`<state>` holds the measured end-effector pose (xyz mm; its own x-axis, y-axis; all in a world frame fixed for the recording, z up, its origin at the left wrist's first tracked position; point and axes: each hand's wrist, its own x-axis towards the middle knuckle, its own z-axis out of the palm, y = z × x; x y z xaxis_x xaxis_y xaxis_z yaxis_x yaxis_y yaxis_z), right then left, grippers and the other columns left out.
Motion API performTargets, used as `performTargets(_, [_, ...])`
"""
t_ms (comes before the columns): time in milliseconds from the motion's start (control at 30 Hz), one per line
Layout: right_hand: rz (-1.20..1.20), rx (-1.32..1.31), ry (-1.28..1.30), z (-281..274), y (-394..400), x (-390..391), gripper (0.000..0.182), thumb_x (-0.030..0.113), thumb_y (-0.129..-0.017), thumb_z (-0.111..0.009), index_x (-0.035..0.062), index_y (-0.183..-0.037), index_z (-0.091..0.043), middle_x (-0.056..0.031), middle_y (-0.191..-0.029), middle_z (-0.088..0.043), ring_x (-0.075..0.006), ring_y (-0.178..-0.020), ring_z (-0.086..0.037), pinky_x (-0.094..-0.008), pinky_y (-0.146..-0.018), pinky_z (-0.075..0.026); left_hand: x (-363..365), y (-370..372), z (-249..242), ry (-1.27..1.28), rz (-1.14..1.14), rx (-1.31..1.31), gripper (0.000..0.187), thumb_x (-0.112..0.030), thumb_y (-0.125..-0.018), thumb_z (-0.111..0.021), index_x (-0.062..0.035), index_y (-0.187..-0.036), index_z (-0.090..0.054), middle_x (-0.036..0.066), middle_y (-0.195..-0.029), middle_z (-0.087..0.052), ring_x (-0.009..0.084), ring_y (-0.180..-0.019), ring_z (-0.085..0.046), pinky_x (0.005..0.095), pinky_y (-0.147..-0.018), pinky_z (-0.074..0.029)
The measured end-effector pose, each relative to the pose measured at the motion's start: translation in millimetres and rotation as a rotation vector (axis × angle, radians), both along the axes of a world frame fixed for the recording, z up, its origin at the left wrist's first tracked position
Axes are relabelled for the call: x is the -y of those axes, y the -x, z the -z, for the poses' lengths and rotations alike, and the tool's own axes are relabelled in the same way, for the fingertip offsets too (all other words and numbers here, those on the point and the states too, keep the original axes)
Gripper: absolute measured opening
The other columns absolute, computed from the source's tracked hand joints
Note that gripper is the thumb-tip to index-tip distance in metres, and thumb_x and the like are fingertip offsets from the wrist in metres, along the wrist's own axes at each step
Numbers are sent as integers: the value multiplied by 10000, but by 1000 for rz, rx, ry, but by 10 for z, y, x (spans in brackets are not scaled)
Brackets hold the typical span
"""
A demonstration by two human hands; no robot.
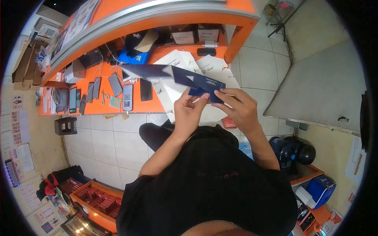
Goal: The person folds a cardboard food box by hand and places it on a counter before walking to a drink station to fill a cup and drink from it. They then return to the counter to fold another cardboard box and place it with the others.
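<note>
A long piece of dark blue printed cardboard (157, 72) with folds and small white lettering is held up in front of my chest. My left hand (188, 110) pinches its lower edge between thumb and fingers. Close beside it, my right hand (239, 105) grips the right end, thumb and fingertips on a folded flap. The far left part of the cardboard sticks out over the table and looks slightly blurred. Underneath, flat white cardboard sheets (175, 59) lie spread on the orange table (136, 106), partly hidden by the blue piece and my hands.
Several phones (127, 97) lie left on the table, near scissors (104, 95) and cables. An orange shelf (232, 17) overhangs the back. A grey panel (319, 86) stands at right. Behind me are a drawer of red boxes (98, 198) and a blue cooler (321, 190).
</note>
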<state>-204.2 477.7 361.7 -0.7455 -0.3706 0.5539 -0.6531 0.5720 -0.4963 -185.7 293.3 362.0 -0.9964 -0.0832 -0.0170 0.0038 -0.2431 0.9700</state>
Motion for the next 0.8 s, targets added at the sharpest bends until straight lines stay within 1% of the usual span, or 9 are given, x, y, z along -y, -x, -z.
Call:
performTargets(167, [32, -49, 75, -169, 122, 101, 302, 215, -707, -883, 72, -891, -691, -120, -1105, -700, -264, -919, -705, -333, -750, -587, 86, -8, -79, 69, 36, -53, 245, 36, -940, -665, 50, -1184, -648, 99, -1052, -695, 151, -982, -676, 272, -835, -564])
performTargets(233, [26, -110, 60, -226, 186, 107, 310, 223, -708, -889, 67, -838, -655, -122, -1108, -713, -265, -903, -719, -336, -758, -587, 202, -7, -146, 219, 226, 158, 284, -10, -971, -639, 37, -1250, -617, 117, -1098, -683, 158, -1012, -668, 309, -876, -580])
performTargets(267, [-68, 76, 167, -174, 186, 102, 295, 211, -729, -881, 72, -834, -643, -130, -1168, -705, -272, -922, -725, -340, -770, -587, 234, 9, -110, 222, 227, 160, 284, -10, -971, -639, 37, -1250, -617, 117, -1098, -683, 158, -1012, -668, 309, -876, -580])
performTargets(333, [-158, 259, 275, -91, 180, 110, 282, 198, -749, -872, 76, -829, -631, -137, -1229, -696, -280, -942, -731, -343, -783, -588, 277, 83, -15, -308, 250, 117, 294, -94, -1018, -591, 30, -1284, -575, 133, -1117, -679, 169, -1036, -664, 361, -895, -594])
performTargets(467, [-68, 79, 82, 49, 137, 173, 240, 151, -793, -842, 71, -851, -623, -166, -1272, -682, -293, -939, -741, -339, -796, -592, 424, 267, -49, -485, 34, 144, 372, -291, -1030, -597, 16, -1237, -563, 153, -1167, -679, 206, -1021, -686, 385, -858, -595])
performTargets(500, [-66, -87, -10, 68, 123, 188, 238, 142, -795, -838, 67, -852, -620, -176, -1257, -688, -295, -940, -743, -334, -793, -593, 474, 351, -157, -263, -39, 184, 394, -343, -1021, -608, -4, -1219, -581, 135, -1122, -689, 208, -1004, -689, 347, -830, -572])
performTargets(600, [0, -153, 46, 61, 131, 205, 251, 127, -788, -845, 58, -853, -612, -194, -1212, -703, -288, -922, -749, -333, -780, -596, 529, 428, -87, 123, -186, -11, 226, -183, -959, -708, -11, -1088, -640, 70, -899, -672, 153, -800, -672, 287, -743, -540])
performTargets(667, [44, -149, 111, 30, 146, 233, 255, 121, -787, -846, 61, -855, -608, -201, -1201, -706, -290, -920, -749, -336, -778, -596, 506, 381, -105, 303, -44, 52, 184, -88, -913, -746, 10, -1029, -643, 64, -856, -651, 134, -711, -642, 283, -689, -533])
performTargets(800, [103, -116, 197, 50, 151, 298, 273, 108, -786, -849, 63, -868, -593, -210, -1192, -706, -301, -908, -749, -341, -771, -597, 245, 272, -72, 141, -220, 64, 168, -23, -895, -740, 25, -1001, -619, 46, -757, -610, 114, -664, -611, 264, -621, -494])
